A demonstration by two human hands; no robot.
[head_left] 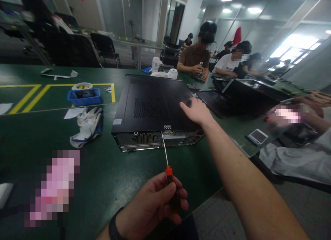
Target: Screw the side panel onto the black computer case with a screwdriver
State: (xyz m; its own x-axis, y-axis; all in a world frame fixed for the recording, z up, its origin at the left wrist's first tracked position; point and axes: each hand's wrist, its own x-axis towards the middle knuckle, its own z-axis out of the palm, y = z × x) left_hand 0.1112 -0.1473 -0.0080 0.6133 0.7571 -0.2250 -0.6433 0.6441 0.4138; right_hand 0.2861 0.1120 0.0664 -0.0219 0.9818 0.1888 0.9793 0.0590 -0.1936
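Note:
A black desktop computer case (155, 98) lies on its side on the green table, with its rear panel facing me. My left hand (161, 198), with a dark band on the wrist, is closed around the handle of a screwdriver (169, 171) in orange and black. The screwdriver's thin metal shaft points away from me, and its tip meets the upper edge of the rear panel near the middle. Resting on the case's top at the right is my right hand (196, 110). Its thumb is stretched out to the left, and the other fingers are partly hidden.
Left of the case are a blue tray (84, 99), a roll of tape (82, 86) and work gloves (89, 124). Several people sit along the table at the right, near another black case (248, 95) and a phone (258, 136). White devices (156, 66) stand behind.

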